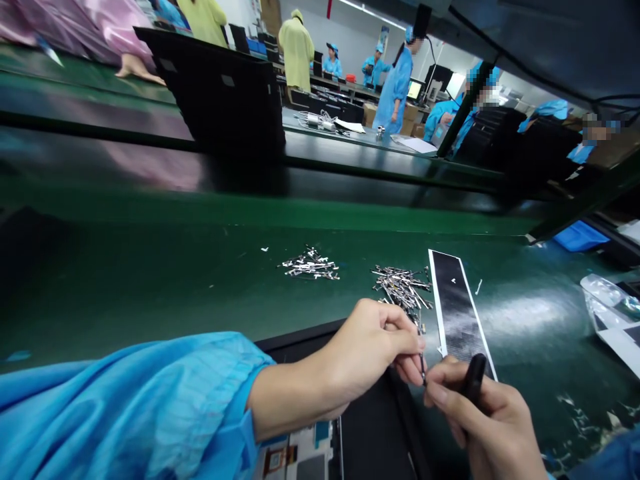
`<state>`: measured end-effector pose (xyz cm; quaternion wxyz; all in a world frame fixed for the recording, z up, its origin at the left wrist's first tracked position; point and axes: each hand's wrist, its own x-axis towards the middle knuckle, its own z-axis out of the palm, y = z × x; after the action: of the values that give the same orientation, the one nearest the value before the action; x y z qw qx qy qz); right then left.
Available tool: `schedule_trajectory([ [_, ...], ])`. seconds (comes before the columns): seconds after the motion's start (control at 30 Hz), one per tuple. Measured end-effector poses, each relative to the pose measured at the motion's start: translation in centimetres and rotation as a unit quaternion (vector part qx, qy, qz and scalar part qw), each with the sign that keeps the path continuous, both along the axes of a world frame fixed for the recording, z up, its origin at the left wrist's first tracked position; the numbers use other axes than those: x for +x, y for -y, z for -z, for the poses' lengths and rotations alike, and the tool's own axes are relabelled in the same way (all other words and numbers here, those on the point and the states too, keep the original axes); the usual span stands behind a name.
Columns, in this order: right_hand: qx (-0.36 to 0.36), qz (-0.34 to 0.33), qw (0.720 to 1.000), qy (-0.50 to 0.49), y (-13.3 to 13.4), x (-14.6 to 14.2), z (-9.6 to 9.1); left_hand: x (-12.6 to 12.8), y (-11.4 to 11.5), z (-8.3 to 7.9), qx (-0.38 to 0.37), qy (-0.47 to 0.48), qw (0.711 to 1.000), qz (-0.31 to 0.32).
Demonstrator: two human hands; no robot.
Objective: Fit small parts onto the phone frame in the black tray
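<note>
Left hand [370, 350]: fingertip grip narrow, pinching one small metal pin [423, 371] just above the tabletop [150, 280].
Right hand [487, 417]: closed around a black tool [474, 377], tip meeting the pin.
Technique: judged best to brace both wrists and keep the pin aligned.
Supply: pin pile [403, 288] near, beside black strip [457, 310].
Farther: second pile [310, 265].

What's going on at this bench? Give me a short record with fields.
Left hand: pinches a small metal part at its fingertips
Right hand: holds a black tool, tip at the part
Nearby: two piles of metal parts, a black strip
Surface: green bench
Background: people in blue coats
</note>
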<state>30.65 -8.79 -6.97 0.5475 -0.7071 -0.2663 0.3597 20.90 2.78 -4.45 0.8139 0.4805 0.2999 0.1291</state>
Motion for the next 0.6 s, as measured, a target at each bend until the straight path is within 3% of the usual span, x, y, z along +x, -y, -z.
schedule_trajectory([
  [0.17, 0.004, -0.005, 1.000, -0.003, 0.0, 0.0, 0.1, -0.1, 0.2, -0.1, 0.057, -0.014, 0.998, 0.024],
  [0.27, 0.039, -0.030, 0.997, 0.061, 0.1, 0.3, 0.1, -0.9, 0.0, -0.5, 0.178, -0.031, 0.982, 0.054],
  [0.33, 0.082, -0.036, 0.986, 0.142, 0.2, 0.5, -0.2, -1.9, -0.3, -0.9, 0.293, -0.045, 0.951, 0.092],
  [0.43, 0.121, -0.057, 0.961, 0.244, -0.1, 0.3, -0.9, -3.6, -0.7, -1.6, 0.445, -0.061, 0.881, 0.147],
  [0.6, 0.134, -0.165, 0.932, 0.292, -1.5, -1.1, -2.0, -6.0, -0.5, -2.7, 0.592, -0.064, 0.784, 0.173],
])
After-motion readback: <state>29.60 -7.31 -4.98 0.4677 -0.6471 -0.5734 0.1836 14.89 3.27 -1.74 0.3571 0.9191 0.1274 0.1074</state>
